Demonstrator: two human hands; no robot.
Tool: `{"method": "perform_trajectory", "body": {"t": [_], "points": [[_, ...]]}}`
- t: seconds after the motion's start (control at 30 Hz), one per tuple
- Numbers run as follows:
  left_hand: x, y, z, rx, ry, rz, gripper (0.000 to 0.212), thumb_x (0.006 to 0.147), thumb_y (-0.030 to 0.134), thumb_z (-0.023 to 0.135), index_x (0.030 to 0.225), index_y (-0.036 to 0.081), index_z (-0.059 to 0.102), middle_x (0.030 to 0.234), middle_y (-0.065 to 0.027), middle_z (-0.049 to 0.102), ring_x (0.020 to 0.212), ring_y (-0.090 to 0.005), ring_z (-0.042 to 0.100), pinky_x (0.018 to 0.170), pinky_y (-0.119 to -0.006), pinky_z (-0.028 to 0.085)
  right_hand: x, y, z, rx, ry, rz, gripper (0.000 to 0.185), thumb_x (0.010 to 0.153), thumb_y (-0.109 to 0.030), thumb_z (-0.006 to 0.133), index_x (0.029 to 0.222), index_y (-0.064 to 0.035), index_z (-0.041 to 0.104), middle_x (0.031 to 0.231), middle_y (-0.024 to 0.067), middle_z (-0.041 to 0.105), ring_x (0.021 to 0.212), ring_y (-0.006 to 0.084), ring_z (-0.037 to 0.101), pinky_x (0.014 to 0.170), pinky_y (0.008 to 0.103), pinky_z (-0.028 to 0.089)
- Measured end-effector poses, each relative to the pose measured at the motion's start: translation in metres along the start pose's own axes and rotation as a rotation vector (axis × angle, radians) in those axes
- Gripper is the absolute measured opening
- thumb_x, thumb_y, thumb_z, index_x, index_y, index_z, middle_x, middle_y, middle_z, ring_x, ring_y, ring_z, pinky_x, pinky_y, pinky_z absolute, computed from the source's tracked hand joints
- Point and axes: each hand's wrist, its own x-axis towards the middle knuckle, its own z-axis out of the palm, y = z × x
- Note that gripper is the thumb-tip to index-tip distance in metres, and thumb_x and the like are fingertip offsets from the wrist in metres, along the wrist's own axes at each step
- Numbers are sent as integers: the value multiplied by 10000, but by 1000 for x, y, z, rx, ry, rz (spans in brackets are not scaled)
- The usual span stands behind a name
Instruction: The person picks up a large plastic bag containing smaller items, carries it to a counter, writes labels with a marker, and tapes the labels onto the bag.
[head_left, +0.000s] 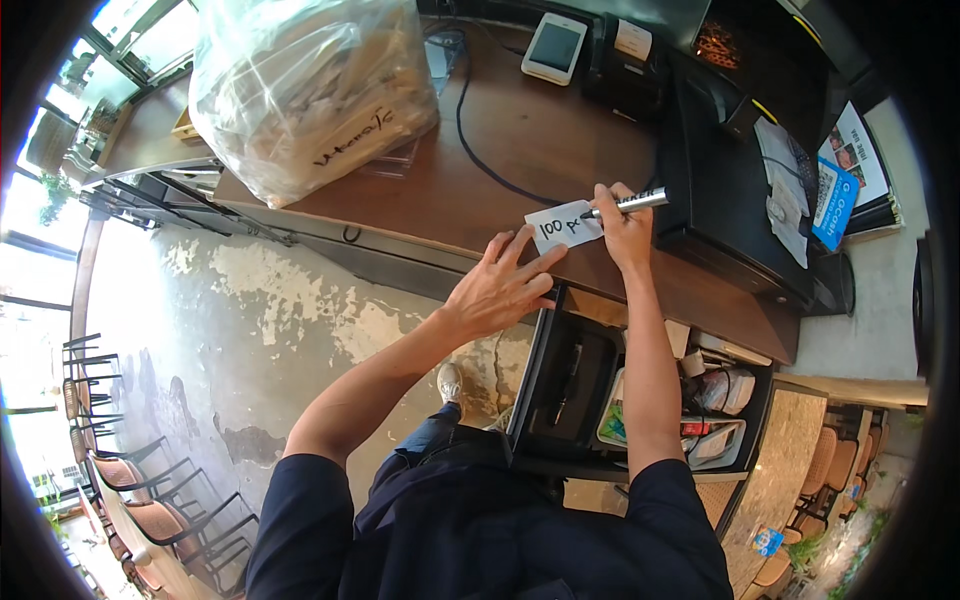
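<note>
A silver marker pen (634, 201) is gripped in my right hand (624, 232), its dark tip at the right part of a small white paper slip (551, 241). Black handwriting runs across the slip. My left hand (501, 291) rests with spread fingertips on the slip's left and lower edges, pressing it against the brown wooden counter (525, 127). The slip lies near the counter's front edge, just above an open drawer (574, 390).
A large clear plastic bag (315, 97) of brown contents, with handwriting, stands on the counter's left. A white handheld terminal (555, 49), a receipt printer (624, 71) and a black cash drawer (731, 202) sit behind and right. A black cable (469, 135) crosses the counter. Chairs (154, 517) stand lower left.
</note>
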Motion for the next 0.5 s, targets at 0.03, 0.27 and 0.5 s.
{"method": "perform_trajectory", "body": {"t": [0.03, 0.27, 0.5], "points": [[0, 0, -1, -4, -17, -6, 322, 807, 374, 578, 701, 89, 475, 1344, -28, 409, 1237, -334, 303, 971, -492, 320, 0, 1, 0, 0, 0, 0, 312, 853, -166, 585, 601, -6, 494, 512, -12, 432, 522, 36, 380, 484, 238, 311], [0, 0, -2, -11, -3, 12, 327, 790, 380, 594, 699, 84, 488, 1347, -33, 408, 1236, -344, 310, 984, -495, 306, -1, -3, -1, 10, 31, 75, 294, 839, -168, 587, 606, -11, 499, 526, -11, 457, 526, 33, 385, 485, 236, 312], [1, -2, -16, -32, 46, 25, 297, 824, 343, 560, 829, 49, 519, 1254, -94, 486, 1161, -312, 424, 958, -481, 319, -39, -53, -48, 111, 130, 50, 202, 843, -162, 630, 973, -7, 624, 731, 41, 598, 562, 52, 474, 495, 190, 384]]}}
